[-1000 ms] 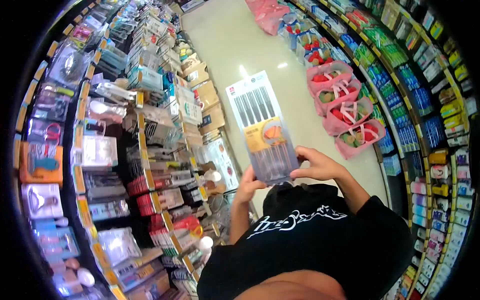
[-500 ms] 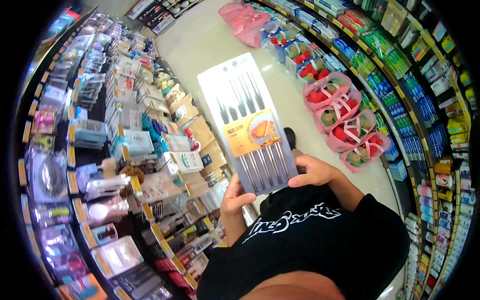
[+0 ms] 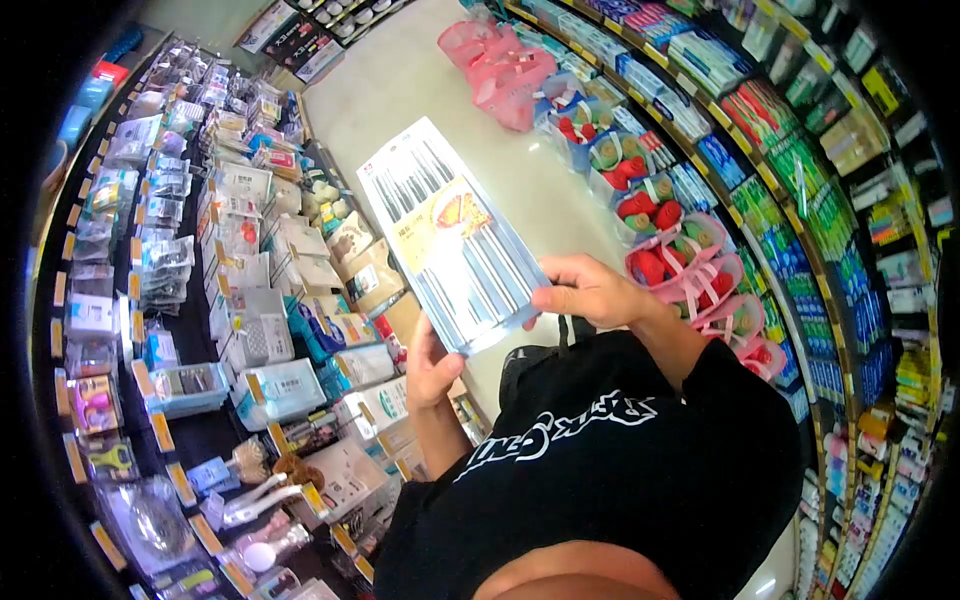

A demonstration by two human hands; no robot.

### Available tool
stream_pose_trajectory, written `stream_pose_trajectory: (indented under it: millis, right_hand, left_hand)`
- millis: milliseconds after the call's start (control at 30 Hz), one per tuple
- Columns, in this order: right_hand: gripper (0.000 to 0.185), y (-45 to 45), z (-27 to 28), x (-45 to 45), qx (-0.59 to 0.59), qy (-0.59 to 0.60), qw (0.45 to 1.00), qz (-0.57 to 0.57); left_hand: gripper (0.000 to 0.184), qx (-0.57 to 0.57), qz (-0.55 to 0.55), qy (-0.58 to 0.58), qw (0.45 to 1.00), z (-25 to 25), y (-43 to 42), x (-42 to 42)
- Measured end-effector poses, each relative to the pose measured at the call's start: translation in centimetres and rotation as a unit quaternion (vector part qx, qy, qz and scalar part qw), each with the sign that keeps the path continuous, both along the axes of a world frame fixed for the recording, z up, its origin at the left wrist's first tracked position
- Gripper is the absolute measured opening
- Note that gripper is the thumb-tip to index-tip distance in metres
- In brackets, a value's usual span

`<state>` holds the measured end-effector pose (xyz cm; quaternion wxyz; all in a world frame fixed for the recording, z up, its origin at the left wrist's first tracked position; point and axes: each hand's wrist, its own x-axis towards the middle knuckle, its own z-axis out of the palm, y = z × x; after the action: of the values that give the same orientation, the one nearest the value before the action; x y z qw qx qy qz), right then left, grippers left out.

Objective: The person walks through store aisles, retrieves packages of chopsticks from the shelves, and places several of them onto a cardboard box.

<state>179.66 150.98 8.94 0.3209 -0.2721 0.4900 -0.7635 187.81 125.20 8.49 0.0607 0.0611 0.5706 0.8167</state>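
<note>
I hold a flat, see-through pack of chopsticks [image 3: 440, 220] tilted in front of me, with an orange food label across its middle. The sticks are silvery with dark ends, and glare washes out part of the front. My left hand [image 3: 432, 370] is closed on the lower left corner, thumb on the front. At the lower right edge my right hand [image 3: 590, 290] grips the pack, its thumb also on the front. The fingers behind the pack are mostly hidden.
On the left, a shelf rack holds hanging packets [image 3: 165, 265] and brushes [image 3: 250, 460]. Pink bags with red items [image 3: 690, 255] line the right shelf's foot, below toothpaste boxes [image 3: 690, 75]. Pale floor [image 3: 385, 65] runs between the racks.
The pack has shifted left and tilted further, with both hands still on it. More glare lies on its front. The camera view has turned slightly.
</note>
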Motion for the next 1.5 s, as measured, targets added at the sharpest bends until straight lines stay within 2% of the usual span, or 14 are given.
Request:
stream_pose_trajectory:
  millis: [100, 200, 333, 400, 500, 600, 700, 867, 900, 967, 1000, 1100, 1300, 1500]
  right_hand:
    - [0.029, -2.0, -0.5, -5.0, -0.004, -0.006, 1.0, 0.012]
    - [0.028, -4.8, -1.7, -10.3, 0.024, -0.012, 0.999, 0.02]
    - [0.026, -9.4, -2.5, -18.4, 0.063, -0.006, 0.997, 0.041]
    - [0.026, -12.2, -3.1, -23.0, 0.079, -0.012, 0.996, 0.047]
    - [0.029, -16.2, -3.1, -31.0, 0.165, 0.108, 0.98, 0.028]
    - [0.032, -20.3, -0.2, -38.7, 0.227, 0.119, 0.965, 0.05]
    - [0.027, -24.9, 0.2, -45.2, 0.18, 0.223, 0.958, 0.026]
    - [0.028, -30.8, 1.5, -54.0, 0.15, 0.208, 0.963, 0.08]
    - [0.028, -31.8, 1.3, -55.9, 0.143, 0.203, 0.965, 0.088]
    - [0.027, -34.0, 0.5, -59.4, 0.13, 0.194, 0.967, 0.103]
    - [0.026, -35.2, -0.2, -61.5, 0.113, 0.176, 0.971, 0.113]
    - [0.025, -39.0, -2.1, -68.8, 0.096, 0.177, 0.97, 0.139]
    - [0.022, -46.9, -1.6, -85.4, 0.087, 0.181, 0.965, 0.167]
    - [0.023, -53.2, 0.1, -101.0, 0.064, 0.258, 0.958, 0.111]
  left_hand:
    - [0.084, 0.006, 0.001, 0.031, 1.0, -1.7, -1.8, -4.9]
    - [0.063, -0.037, -0.071, -0.013, 0.997, -4.9, -5.5, -10.0]
    - [0.037, 0.026, -0.058, -0.015, 0.998, -6.2, -9.2, -18.1]
    - [0.035, -0.02, -0.078, -0.015, 0.997, -6.3, -12.2, -23.2]
    - [0.024, -0.066, -0.13, 0.013, 0.989, -5.7, -17.7, -31.6]
    - [0.02, -0.124, -0.17, 0.05, 0.976, -3.7, -23.2, -39.9]
    - [0.018, -0.182, -0.189, 0.075, 0.962, -0.8, -27.9, -46.7]
    - [0.021, -0.201, -0.133, 0.108, 0.965, -0.1, -33.4, -53.5]
    - [0.033, -0.17, -0.188, 0.045, 0.966, -1.8, -35.1, -54.7]
    - [0.049, -0.101, -0.113, 0.0, 0.988, -5.3, -36.7, -56.1]
    - [0.06, -0.086, -0.124, -0.026, 0.988, -6.1, -37.8, -57.5]
    - [0.057, -0.04, -0.026, -0.029, 0.998, -5.8, -39.4, -62.7]
    - [0.052, -0.048, -0.003, -0.031, 0.998, -5.2, -45.6, -77.9]
    - [0.05, -0.067, 0.06, 0.013, 0.996, -1.3, -51.1, -94.6]
